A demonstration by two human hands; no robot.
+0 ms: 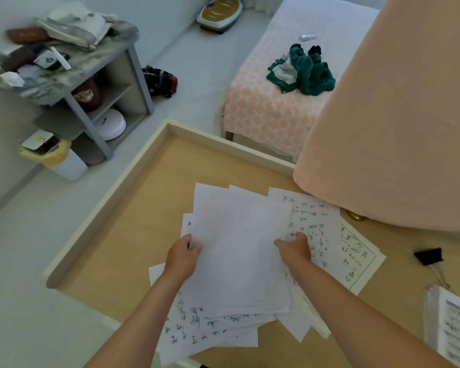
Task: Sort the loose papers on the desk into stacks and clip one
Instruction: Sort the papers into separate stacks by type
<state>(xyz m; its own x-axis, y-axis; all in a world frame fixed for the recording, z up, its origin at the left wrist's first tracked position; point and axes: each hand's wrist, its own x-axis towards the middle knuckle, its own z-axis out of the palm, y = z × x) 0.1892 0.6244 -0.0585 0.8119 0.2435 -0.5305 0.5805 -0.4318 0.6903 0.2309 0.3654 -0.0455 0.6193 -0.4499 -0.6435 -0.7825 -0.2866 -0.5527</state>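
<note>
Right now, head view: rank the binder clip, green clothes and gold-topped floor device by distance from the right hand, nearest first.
From the right hand, holding the papers:
1. binder clip, on the desk, to the hand's right.
2. green clothes, on the bed beyond the desk.
3. gold-topped device, on the floor at the far wall.

Wooden desk (pixel 144 208) under papers (pixel 197 330), binder clip (pixel 428 256)

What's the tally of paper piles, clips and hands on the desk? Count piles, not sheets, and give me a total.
Paper piles: 2, the loose heap and the neat stack
Binder clip: 1, black
Hands on the heap: 2, left hand, right hand
Total: 5
</note>
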